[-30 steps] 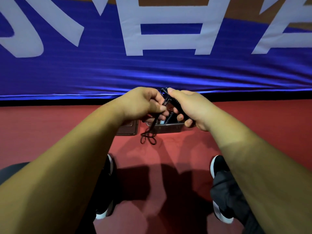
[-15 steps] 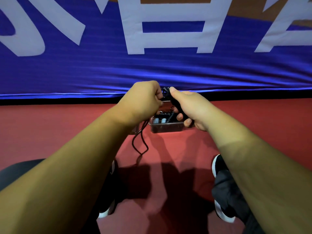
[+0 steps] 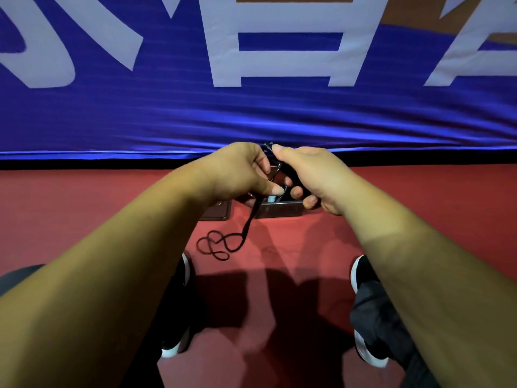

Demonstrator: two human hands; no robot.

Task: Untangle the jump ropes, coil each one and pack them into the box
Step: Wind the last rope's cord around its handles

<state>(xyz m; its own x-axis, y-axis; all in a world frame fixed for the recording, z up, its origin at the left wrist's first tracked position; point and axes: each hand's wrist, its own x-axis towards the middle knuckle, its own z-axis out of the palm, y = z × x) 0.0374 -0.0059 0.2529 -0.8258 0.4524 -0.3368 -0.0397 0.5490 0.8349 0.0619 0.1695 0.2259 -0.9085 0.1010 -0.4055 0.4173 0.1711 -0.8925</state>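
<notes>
The black jump rope (image 3: 250, 222) hangs above the box (image 3: 279, 212), its slack end lying in loops on the red floor (image 3: 84, 208); the left hand (image 3: 237, 172) pinches the cord between thumb and curled fingers; the right hand (image 3: 313, 175) grips the rope's black handle end. A blue banner (image 3: 251, 116) hangs behind.

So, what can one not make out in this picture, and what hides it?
Head view only:
- Inside of the box: covered by the left hand and right hand; rope count unknown.
- Handles of the jump rope: wrapped by the right hand's fingers.
- Brown flat thing beside the box: mostly behind the left forearm.
- Banner lettering: cut off by the top edge.
</notes>
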